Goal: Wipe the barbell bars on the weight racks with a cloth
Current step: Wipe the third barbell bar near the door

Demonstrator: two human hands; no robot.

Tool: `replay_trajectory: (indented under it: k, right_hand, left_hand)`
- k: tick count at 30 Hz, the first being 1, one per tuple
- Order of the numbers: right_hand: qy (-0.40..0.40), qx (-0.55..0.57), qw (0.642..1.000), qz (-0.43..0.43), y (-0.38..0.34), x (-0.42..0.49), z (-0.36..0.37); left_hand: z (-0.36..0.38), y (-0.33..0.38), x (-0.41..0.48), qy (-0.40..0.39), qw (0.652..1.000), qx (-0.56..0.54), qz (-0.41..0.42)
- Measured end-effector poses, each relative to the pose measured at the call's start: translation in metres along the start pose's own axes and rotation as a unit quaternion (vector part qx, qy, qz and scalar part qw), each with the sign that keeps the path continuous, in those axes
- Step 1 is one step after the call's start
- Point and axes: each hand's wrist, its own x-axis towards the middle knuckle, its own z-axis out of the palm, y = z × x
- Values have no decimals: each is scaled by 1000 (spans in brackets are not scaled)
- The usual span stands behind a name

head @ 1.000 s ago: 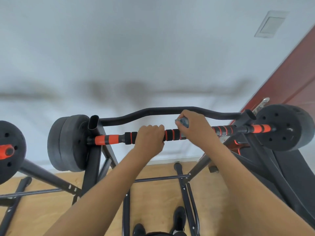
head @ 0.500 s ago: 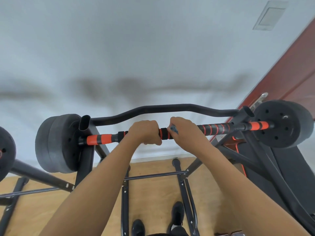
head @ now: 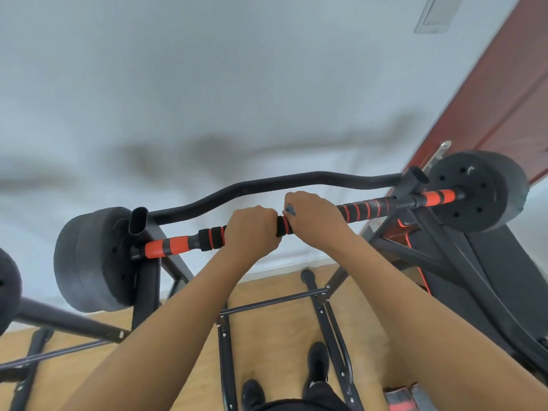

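Left hand and right hand were bare, forearms too; black shoes, dark trousers.

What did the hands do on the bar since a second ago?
The right hand, holding the cloth, slid left along the barbell bar toward the left hand, uncovering more orange stripes. The left hand kept holding the same spot, and the bar stayed on its rack.

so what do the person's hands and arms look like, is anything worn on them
The left hand and right hand are bare: no gloves, rings, watch or bands show. No sleeves show either, right up to the frame's edge.
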Motion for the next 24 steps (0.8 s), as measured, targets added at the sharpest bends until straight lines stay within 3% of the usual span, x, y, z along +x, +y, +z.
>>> replay_trajectory:
  k: [4,7,9,11,12,15,18,21,24]
  right_hand:
    - [-9,95,995,11,2,-16,12]
    - [57,96,994,21,-1,-42,17]
    - [70,108,992,10,-1,-54,16]
    - [68,121,990,3,3,-49,7]
    - [70,128,989,3,8,-41,2]
    - [87,138,987,16,14,-14,-14]
    - [60,149,986,37,15,8,-21]
    - [-25,115,992,53,12,11,-19]
    - [2,17,999,34,9,2,-5]
  left_hand:
    - [-10,-7,20,-173,979,-104,9]
    - [-23,-18,33,-314,918,-242,5]
    - [-27,-21,36,-358,893,-273,7]
    - [-25,-20,35,-341,898,-276,4]
    - [-22,-19,32,-304,917,-258,7]
    - [-9,-12,12,-93,990,-104,28]
    - [3,-3,-7,33,998,18,45]
    - [2,-5,-1,24,999,23,42]
    - [-1,-8,8,-19,999,-9,46]
